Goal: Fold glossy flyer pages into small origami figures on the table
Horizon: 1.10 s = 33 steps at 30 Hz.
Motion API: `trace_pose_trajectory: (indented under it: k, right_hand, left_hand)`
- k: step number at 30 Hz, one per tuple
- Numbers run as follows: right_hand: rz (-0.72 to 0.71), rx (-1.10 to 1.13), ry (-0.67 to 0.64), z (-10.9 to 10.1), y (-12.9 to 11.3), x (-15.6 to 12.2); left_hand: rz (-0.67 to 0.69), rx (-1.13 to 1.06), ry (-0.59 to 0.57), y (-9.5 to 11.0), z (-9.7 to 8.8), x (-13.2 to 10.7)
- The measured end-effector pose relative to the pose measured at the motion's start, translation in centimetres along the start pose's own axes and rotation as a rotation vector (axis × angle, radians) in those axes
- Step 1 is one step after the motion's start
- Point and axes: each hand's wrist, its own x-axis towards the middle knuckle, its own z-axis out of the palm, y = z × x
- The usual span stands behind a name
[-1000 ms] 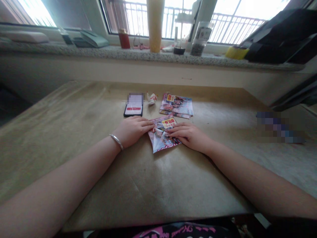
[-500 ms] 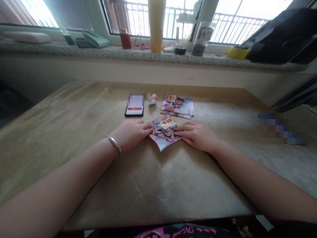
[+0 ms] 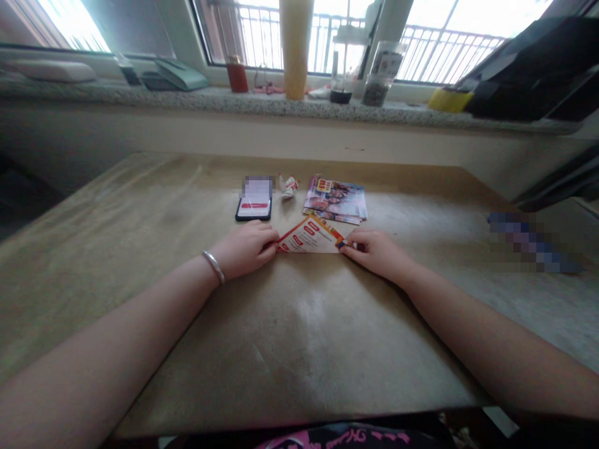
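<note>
Daylight pours past the window sill (image 3: 187,100) onto a broad tan desk (image 3: 299,349), and centre stage is a folded sheet (image 3: 309,240), roughly triangular, its peak pointing at the window! White face up: red label patches, lines of small print, too blurred to read. Left hand (image 3: 250,246), silver bracelet (image 3: 214,267) on the wrist, fingers bunched and closed on the left corner. Right hand (image 3: 374,249), thumb against fingers, pinching the right corner. Just beyond sits a stack of leaflets (image 3: 344,201), yellow label turned about, red figures looking like 89.9. Phone (image 3: 255,206) to the left, red bar on its screen; crumpled scrap (image 3: 288,187) between them, red lettering illegible. And pink script on the dark shirt (image 3: 346,436), hard to make out!
</note>
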Motion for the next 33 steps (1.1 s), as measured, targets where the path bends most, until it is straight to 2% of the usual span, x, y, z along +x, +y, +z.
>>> trace_pose_trajectory:
  k: [6, 10, 18, 22, 28, 33]
  right_hand:
    - [0.164, -0.109, 0.015, 0.5, -1.1, 0.3]
    - [0.203, -0.237, 0.018, 0.7, -1.7, 0.4]
    - [0.247, -0.240, -0.017, 0.4, -1.8, 0.5]
    - [0.246, -0.160, -0.048, -0.1, -1.3, 0.4]
    - [0.171, -0.053, -0.079, -0.2, 0.0, 0.1]
    - [0.145, 0.050, -0.032, 0.0, 0.8, -0.1]
  left_hand:
    - [-0.130, 0.054, 0.056, 0.8, 1.1, 0.5]
    - [-0.217, 0.087, 0.056, 0.9, 1.3, 0.8]
    - [-0.351, -0.112, 0.009, 0.4, 1.1, 0.8]
    - [-0.317, -0.188, -0.036, -0.2, 0.6, 0.4]
    - [-0.263, -0.276, -0.097, -1.1, 0.2, 0.0]
    - [-0.228, -0.298, -0.123, -1.3, 0.0, -0.1]
